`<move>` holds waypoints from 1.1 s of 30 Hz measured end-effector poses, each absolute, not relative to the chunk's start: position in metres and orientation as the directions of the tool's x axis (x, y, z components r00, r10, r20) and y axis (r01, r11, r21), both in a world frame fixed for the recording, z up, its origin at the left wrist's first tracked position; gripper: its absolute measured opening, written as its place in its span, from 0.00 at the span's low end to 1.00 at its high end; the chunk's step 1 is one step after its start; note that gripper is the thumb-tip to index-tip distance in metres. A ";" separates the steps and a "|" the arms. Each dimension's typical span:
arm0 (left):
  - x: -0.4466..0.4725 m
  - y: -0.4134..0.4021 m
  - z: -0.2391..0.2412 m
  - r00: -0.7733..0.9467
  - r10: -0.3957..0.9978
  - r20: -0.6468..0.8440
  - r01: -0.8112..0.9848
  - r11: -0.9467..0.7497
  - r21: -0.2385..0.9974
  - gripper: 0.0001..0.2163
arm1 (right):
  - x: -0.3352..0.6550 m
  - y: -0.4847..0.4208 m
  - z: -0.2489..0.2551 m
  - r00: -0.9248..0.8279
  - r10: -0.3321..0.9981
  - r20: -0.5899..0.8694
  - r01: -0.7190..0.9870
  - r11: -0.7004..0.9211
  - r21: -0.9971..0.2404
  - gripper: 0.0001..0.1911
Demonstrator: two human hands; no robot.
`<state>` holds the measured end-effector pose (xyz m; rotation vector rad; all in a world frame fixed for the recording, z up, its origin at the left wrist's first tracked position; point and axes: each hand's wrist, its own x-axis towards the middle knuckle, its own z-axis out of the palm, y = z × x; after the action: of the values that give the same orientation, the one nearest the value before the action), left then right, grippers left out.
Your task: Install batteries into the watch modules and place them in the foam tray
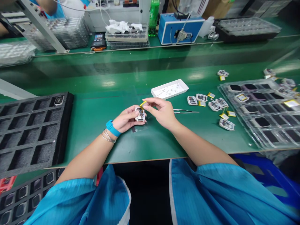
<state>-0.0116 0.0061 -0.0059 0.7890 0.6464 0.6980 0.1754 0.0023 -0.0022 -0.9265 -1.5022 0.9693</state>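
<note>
Over the green bench, my left hand [127, 119] grips a white smartwatch case [140, 115] whose open back shows the electronics inside. A small yellow-edged battery [143, 104] stands tilted at the case's upper edge, pinched between the thumb and fingers of my right hand [161, 111]. Fingers partly cover both parts. Just right of my right hand lies a pair of metal tweezers [187, 111]. Beyond my hands is a shallow white box [170, 89] with many tiny pieces in it. Several opened watch cases [214, 105] with yellow batteries attached lie farther right.
At left stands a black foam tray [44, 131], one watch [59, 100] in its corner slot. Clear plastic trays [267, 137] with watch parts occupy the right. On the raised back shelf are a blue machine [180, 29] and a green bottle [153, 17]. Another person's arm shows at upper left.
</note>
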 end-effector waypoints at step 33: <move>-0.016 0.026 -0.005 0.082 0.903 -0.421 -0.400 0.417 0.816 0.04 | 0.139 -0.023 -0.018 -0.529 0.842 0.106 0.625 0.471 -0.622 0.02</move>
<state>-0.0159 0.0258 -0.0052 0.5810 1.0838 1.0598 0.1394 -0.0226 -0.0177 -1.2282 -2.3244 0.7408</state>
